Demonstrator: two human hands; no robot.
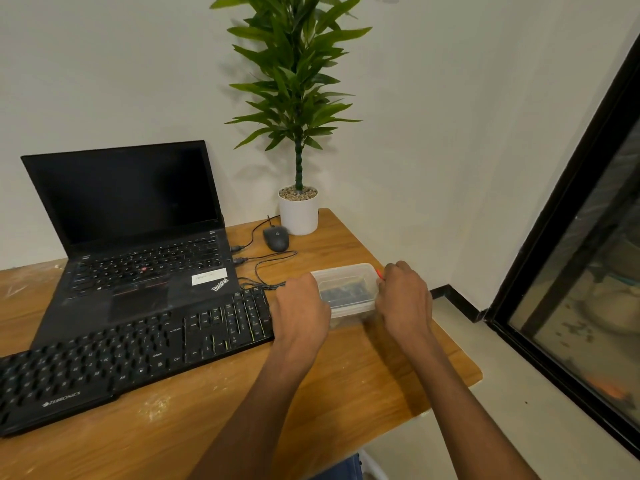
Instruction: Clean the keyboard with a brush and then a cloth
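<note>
A black keyboard (131, 355) lies along the front left of the wooden desk (346, 393), with many keycaps off. To its right stands a clear plastic container (346, 289) holding dark pieces, probably keycaps. My left hand (301, 310) grips the container's left side. My right hand (403, 299) holds its right end, and a thin red tip (380, 274) pokes out beside its fingers. No brush or cloth is visible.
An open black laptop (138, 230) stands behind the keyboard. A black mouse (276, 238) and its cables (263, 268) lie behind the container, next to a potted plant (298, 209). The desk's right edge is near my right hand; a dark-framed window (571, 271) is beyond.
</note>
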